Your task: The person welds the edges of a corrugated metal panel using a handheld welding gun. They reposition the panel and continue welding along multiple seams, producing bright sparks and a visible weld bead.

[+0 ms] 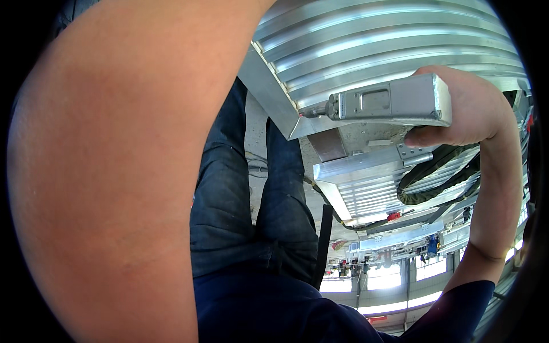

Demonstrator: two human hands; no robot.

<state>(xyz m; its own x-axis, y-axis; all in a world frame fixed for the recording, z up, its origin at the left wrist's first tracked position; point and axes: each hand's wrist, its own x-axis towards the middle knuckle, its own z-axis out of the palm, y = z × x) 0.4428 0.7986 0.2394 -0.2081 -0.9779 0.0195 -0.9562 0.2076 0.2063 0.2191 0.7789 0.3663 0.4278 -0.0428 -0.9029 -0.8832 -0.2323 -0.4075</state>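
A boxy grey metal tool with a narrow nozzle-like tip is gripped in my right hand; its exact kind I cannot make out. The fingers wrap round its back end, and the thumb lies along the lower side. Pointing left, the tip meets or nearly meets the corner of the silver metal frame, where a small red spot shows. Above the tool spreads a ribbed silver metal panel, bordered by that frame. My left forearm fills the left side and runs out past the top edge, so its hand is hidden.
My legs stand below the frame's corner on the grey floor. A second ribbed panel lies to the right, with a dark thick hose looped over it. A red-ended tool rests nearby, along a cable.
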